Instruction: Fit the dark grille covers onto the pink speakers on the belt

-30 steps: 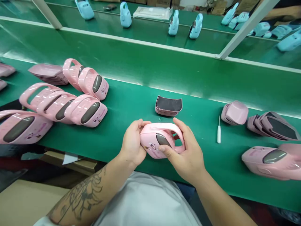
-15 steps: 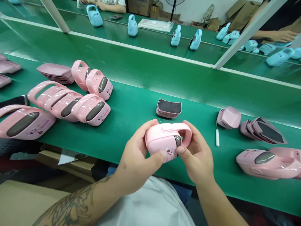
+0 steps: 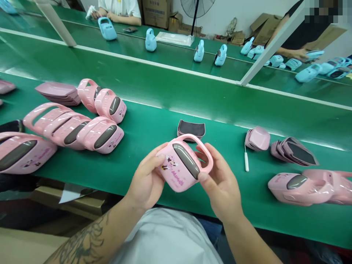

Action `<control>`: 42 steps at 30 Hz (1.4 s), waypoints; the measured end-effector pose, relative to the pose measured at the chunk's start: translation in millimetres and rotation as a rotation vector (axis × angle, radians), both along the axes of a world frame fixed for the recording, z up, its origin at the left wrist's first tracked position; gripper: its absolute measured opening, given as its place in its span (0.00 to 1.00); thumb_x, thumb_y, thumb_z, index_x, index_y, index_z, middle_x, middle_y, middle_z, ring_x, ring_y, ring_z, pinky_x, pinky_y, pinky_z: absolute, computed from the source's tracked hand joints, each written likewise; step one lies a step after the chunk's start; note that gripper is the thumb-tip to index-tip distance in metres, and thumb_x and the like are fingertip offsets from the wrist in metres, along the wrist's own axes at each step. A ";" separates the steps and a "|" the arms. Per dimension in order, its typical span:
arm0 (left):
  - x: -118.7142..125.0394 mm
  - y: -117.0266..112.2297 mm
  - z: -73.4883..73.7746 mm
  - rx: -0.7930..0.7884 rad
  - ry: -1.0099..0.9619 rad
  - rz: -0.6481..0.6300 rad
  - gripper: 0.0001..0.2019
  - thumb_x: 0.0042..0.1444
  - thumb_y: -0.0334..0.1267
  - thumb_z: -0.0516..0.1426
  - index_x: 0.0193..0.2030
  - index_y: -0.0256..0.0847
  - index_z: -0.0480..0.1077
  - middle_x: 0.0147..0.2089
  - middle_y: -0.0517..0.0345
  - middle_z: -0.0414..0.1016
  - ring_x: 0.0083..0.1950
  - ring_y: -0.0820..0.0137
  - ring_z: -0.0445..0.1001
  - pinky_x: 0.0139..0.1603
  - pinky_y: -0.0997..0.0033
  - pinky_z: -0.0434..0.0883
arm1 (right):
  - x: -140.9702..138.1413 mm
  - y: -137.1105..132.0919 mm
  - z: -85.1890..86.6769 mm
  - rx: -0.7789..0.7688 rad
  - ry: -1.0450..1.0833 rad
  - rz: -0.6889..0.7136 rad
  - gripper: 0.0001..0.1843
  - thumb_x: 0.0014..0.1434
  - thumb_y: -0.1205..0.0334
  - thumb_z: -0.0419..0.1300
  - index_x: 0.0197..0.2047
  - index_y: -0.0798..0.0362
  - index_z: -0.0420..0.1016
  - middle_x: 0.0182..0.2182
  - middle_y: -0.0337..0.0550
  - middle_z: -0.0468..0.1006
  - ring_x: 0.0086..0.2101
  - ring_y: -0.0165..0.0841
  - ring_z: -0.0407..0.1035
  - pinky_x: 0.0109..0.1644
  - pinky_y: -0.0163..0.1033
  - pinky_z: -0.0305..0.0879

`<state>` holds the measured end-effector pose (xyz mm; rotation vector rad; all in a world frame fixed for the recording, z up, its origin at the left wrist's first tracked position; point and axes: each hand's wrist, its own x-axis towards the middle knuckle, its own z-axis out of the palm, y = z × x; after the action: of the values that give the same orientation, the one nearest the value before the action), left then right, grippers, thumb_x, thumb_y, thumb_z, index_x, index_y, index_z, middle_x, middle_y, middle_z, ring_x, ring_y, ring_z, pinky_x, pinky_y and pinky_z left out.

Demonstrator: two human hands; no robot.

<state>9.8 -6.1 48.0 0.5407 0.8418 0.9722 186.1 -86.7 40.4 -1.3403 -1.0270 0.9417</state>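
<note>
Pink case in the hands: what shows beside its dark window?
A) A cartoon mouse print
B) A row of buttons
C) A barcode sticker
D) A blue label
A: the pink case, held by the left hand and right hand, has a cartoon mouse print beside its dark window.

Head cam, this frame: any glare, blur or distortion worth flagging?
Head view: glare streaks along the far edge of the green belt; wide-angle bowing bends the white rail; the pink plastic case looks sharp, without obvious motion blur; a mosaic patch obscures the top right corner.
</note>
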 end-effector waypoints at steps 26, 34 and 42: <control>49.0 123.0 -37.3 0.622 0.390 0.280 0.21 0.60 0.55 0.66 0.50 0.41 0.78 0.55 0.44 0.80 0.60 0.52 0.78 0.69 0.47 0.71 | 91.9 161.9 37.8 -0.121 -0.298 -0.545 0.23 0.61 0.47 0.74 0.50 0.57 0.82 0.40 0.46 0.86 0.42 0.45 0.80 0.45 0.47 0.76; 30.2 151.3 -90.1 0.893 0.565 -0.128 0.38 0.54 0.47 0.67 0.71 0.40 0.69 0.74 0.37 0.71 0.74 0.45 0.71 0.77 0.39 0.66 | 106.7 274.4 23.0 -0.124 -0.513 -0.527 0.23 0.72 0.50 0.66 0.63 0.53 0.76 0.60 0.48 0.79 0.55 0.46 0.78 0.58 0.55 0.80; 36.8 161.2 -89.6 0.971 0.873 -0.458 0.41 0.61 0.45 0.64 0.79 0.48 0.57 0.74 0.46 0.72 0.71 0.50 0.76 0.73 0.47 0.73 | 130.0 254.3 0.8 -0.170 -0.865 -0.461 0.24 0.73 0.51 0.65 0.66 0.53 0.74 0.63 0.51 0.77 0.56 0.43 0.77 0.60 0.55 0.79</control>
<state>46.5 155.1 -41.6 2.0002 0.8884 0.6425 316.1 167.6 41.2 -2.0902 -1.1890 0.0659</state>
